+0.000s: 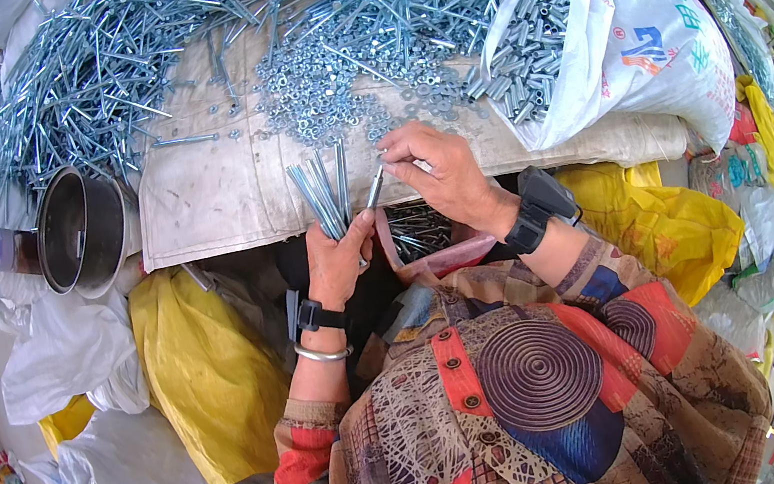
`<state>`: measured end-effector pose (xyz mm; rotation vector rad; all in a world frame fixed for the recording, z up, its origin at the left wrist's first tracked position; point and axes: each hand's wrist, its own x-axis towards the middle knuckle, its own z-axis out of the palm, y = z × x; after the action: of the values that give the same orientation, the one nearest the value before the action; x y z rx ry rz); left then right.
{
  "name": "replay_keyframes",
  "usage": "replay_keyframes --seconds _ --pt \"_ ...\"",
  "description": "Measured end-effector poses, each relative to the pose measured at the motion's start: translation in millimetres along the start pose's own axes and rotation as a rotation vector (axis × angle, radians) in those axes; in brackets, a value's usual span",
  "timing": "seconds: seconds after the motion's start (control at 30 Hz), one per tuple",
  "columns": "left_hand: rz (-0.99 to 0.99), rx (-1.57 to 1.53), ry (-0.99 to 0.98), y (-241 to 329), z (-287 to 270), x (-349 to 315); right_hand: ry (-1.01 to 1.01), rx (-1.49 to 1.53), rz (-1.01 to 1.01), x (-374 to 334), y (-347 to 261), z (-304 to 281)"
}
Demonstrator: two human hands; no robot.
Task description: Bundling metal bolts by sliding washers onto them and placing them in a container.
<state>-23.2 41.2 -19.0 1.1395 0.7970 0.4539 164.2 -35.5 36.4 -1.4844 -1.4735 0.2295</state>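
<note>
Bolts are standing bunched in the left hand, fingers curled tight, while the right hand is pinching one bolt at its upper tip.

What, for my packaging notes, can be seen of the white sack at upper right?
The white sack looks plastic, creased and printed in blue, red and green. It lies on its side, mouth open leftward over the pale cloth. Short metal tubes fill the mouth, some spilling out. The right hand is nearby, not touching it.
</note>
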Motion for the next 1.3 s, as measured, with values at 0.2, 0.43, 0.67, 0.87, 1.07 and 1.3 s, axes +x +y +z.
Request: replay_keyframes --seconds 0.2,0.43,0.67,0.87,1.07,1.3 --pt "-0.008 -0.11 -0.037 3 -1 -2 0.176 0.68 0.448 7 5 2" --pt "0.006 -0.062 -0.029 3 -1 -2 0.072 0.659 0.469 4 2 8" --pt "0.035 -0.044 -0.027 -1 -2 0 0.026 0.101 0.23 -2 -8 11" --pt "0.005 -0.104 0.001 3 -3 -2 0.056 -0.395 -0.211 17 16 4" --pt "-0.016 -0.098 0.004 3 -2 -1 -0.035 -0.575 -0.221 67 77 13" --pt "-0.011 -0.044 0.029 8 -3 -4 -0.089 -0.721 -0.209 78 80 25"
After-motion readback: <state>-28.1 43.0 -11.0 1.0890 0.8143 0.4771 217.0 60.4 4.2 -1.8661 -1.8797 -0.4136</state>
